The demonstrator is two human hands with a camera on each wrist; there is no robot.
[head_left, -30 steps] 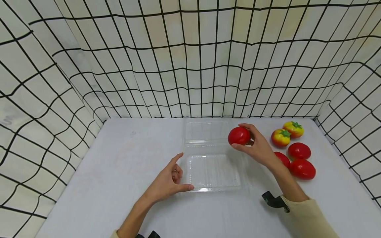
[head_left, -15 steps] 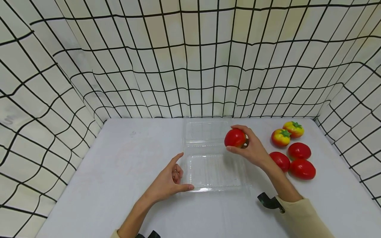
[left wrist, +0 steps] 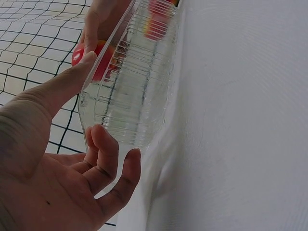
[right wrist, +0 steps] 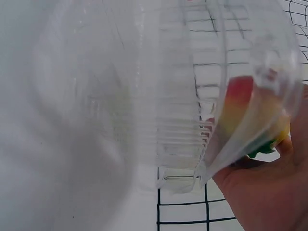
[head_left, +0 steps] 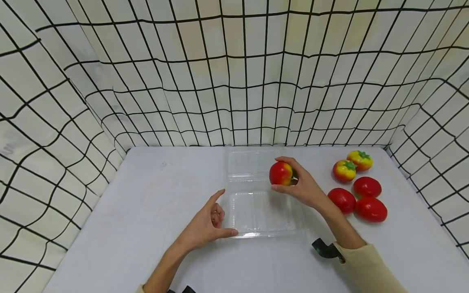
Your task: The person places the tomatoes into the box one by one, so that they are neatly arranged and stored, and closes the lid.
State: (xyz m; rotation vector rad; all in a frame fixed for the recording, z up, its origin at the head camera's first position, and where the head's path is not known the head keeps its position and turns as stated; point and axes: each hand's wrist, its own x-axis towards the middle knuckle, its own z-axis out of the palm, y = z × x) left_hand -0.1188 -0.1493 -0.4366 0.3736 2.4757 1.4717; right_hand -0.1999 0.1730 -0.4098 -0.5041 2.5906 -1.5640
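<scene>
A clear plastic clamshell box (head_left: 264,235) lies in the middle of the table, its lid (head_left: 249,160) folded back toward the far edge. My left hand (head_left: 203,226) rests at the box's left side, thumb on the front corner and index finger reaching along the edge. The other fingers curl loosely beside the wall in the left wrist view. My right hand (head_left: 305,187) pinches a red-and-yellow toy fruit (head_left: 280,174) between thumb and fingers, above the box near the hinge. Its green leafy top (right wrist: 262,149) faces the palm in the right wrist view, where the clear plastic partly covers it.
At the right of the white table (head_left: 146,211) lie two red-and-yellow toy fruits with green tops (head_left: 344,171) and three smooth red ones (head_left: 371,209). A white wall with black netting (head_left: 253,81) closes off the back and both sides.
My right hand has moved left with the toy fruit and turned it, so more of its yellow side shows. The left hand and the box stay where they were.
</scene>
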